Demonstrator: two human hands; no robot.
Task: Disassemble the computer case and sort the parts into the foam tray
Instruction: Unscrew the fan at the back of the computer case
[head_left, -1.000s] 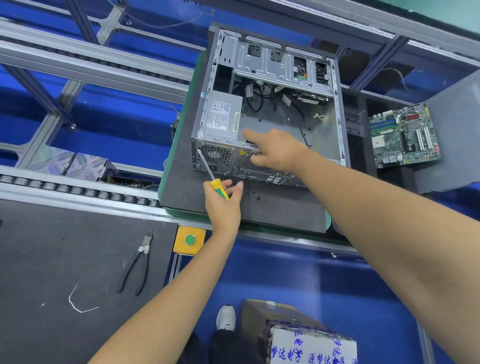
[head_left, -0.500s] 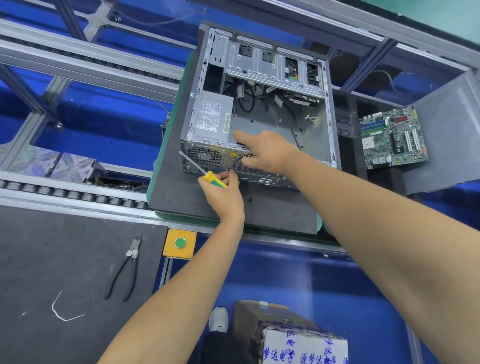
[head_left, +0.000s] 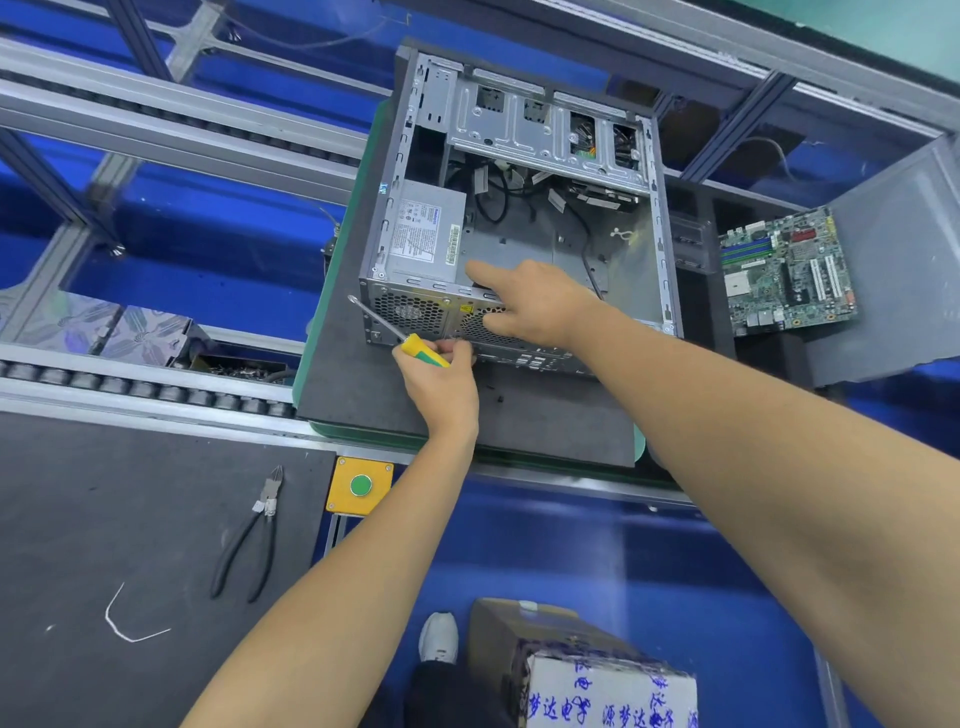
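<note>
While the right hand (head_left: 530, 306) braces the computer case (head_left: 519, 218) on the surface (head_left: 353, 384), the left hand (head_left: 441, 379), its grip closed on the screwdriver (head_left: 400, 335), has moved to the rear panel; power supply (head_left: 423, 234) removal is probably next.

I can make out blue handwritten Chinese characters on the white face of the cardboard box (head_left: 597, 686) at the bottom edge; they read roughly 梦达电子 and then 源梦达, with the rest cut off or smeared; the power supply label (head_left: 422, 228) inside the computer case (head_left: 519, 208) carries blocks of print and a barcode strip, all too small for me to read; a small yellow warning triangle sticker (head_left: 466, 310) sits on the rear grille of the case; print on the motherboard (head_left: 787, 270) is not legible to me.
</note>
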